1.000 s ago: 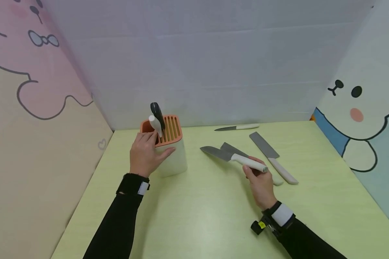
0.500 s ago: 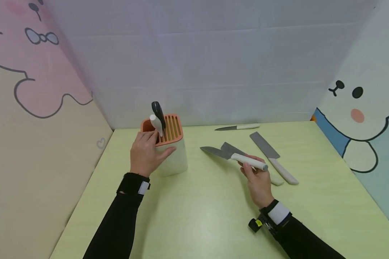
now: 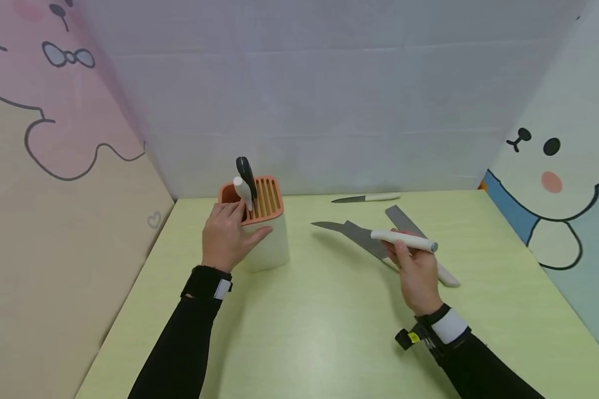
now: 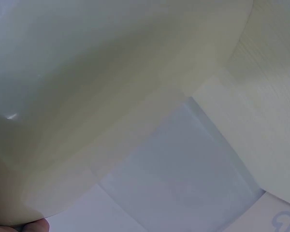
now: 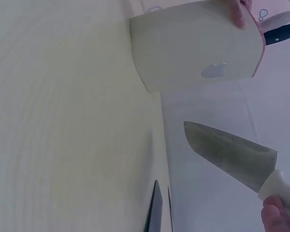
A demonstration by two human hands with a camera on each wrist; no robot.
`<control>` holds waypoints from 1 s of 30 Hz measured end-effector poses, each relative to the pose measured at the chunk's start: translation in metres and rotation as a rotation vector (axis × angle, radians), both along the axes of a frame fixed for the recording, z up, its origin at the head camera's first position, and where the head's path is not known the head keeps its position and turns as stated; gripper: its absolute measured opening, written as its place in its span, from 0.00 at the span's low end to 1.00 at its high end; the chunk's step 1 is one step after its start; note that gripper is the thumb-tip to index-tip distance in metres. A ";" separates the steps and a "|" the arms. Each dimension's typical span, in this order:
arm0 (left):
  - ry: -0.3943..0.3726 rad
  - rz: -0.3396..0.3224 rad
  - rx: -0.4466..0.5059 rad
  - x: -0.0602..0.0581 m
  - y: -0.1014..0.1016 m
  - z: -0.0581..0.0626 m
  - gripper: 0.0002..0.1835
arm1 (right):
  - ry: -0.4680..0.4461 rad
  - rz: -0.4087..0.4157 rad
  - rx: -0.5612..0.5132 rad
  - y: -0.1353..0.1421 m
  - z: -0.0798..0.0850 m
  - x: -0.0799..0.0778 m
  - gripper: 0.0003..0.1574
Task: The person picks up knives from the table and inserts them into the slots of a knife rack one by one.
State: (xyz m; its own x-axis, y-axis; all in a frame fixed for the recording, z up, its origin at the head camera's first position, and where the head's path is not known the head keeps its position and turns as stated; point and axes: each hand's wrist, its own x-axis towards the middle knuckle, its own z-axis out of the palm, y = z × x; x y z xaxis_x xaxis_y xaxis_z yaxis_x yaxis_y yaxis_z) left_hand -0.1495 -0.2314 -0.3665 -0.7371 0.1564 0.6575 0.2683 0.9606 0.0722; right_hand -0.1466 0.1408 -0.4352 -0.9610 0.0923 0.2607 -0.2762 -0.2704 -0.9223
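A white knife block (image 3: 269, 246) with an orange slotted top stands at the left. My left hand (image 3: 224, 235) grips its near-left rim, fingers over the edge and thumb along the front. A white handle (image 3: 242, 191) and a black handle (image 3: 247, 174) stick up from the block. My right hand (image 3: 419, 277) holds a kitchen knife (image 3: 404, 240) by its white handle above the table, blade pointing left. In the right wrist view its broad blade (image 5: 232, 154) shows fully. Below it lies a square-ended knife (image 3: 364, 238), its handle mostly hidden by my hand.
Another square-ended knife (image 3: 404, 219) lies to the right, partly behind my right hand. At the back of the pale green table (image 3: 304, 332) lies a small pointed knife (image 3: 366, 198). Walls with cartoon drawings stand left and right, with a plain pale wall (image 3: 329, 111) behind.
My right hand has moved slightly right and up with the kitchen knife, whose blade has turned more edge-on. The left hand stays on the knife block.
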 end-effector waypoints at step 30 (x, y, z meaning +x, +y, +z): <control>0.002 0.004 -0.008 0.003 0.001 0.001 0.40 | 0.281 -0.117 -0.151 0.047 0.063 0.005 0.17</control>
State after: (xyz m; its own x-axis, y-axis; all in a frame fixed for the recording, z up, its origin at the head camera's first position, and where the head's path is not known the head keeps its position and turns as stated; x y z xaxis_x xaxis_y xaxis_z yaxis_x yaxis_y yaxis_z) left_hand -0.1467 -0.2308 -0.3657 -0.7367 0.1588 0.6573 0.2644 0.9623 0.0639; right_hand -0.1415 0.1875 -0.3724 -0.8340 0.2550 0.4893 -0.5513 -0.3496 -0.7575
